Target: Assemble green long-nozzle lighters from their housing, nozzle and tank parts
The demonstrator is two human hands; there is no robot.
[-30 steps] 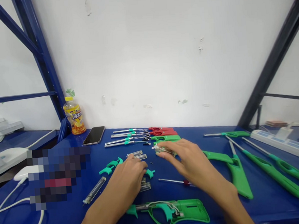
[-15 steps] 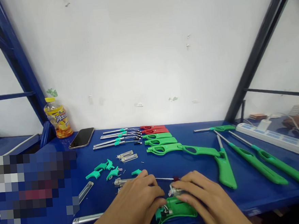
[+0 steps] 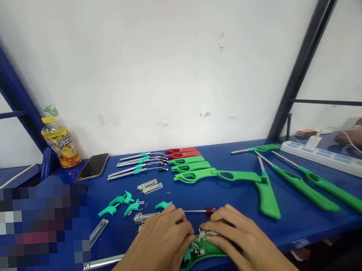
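Low at the front of the desk, my left hand point(image 3: 163, 240) is closed on the left end of an open green lighter shell point(image 3: 214, 249). White wires and a teal trigger point(image 3: 187, 255) show inside the shell beside my thumb. My right hand point(image 3: 242, 238) pinches a clear fuel tank point(image 3: 208, 234) over the shell's upper edge; its fingers partly cover the tank. Whether the tank is fully seated cannot be made out. A silver lighter tube point(image 3: 104, 262) sticks out left from beneath my left forearm. Just behind my hands lies a screwdriver point(image 3: 211, 211) with a dark red handle.
Loose teal triggers point(image 3: 108, 210) and clear tanks point(image 3: 153, 188) lie left of centre. Behind them are metal tubes with wires point(image 3: 128, 173), red shells point(image 3: 184, 154) and green shells point(image 3: 191, 166). Whole green lighters point(image 3: 305, 193), a power strip point(image 3: 328, 158), phone point(image 3: 93, 166) and bottle point(image 3: 62, 143) flank these.
My right hand has brought the clear fuel tank slightly left and down against the green shell. My left hand keeps its hold. The whole view has shifted slightly.
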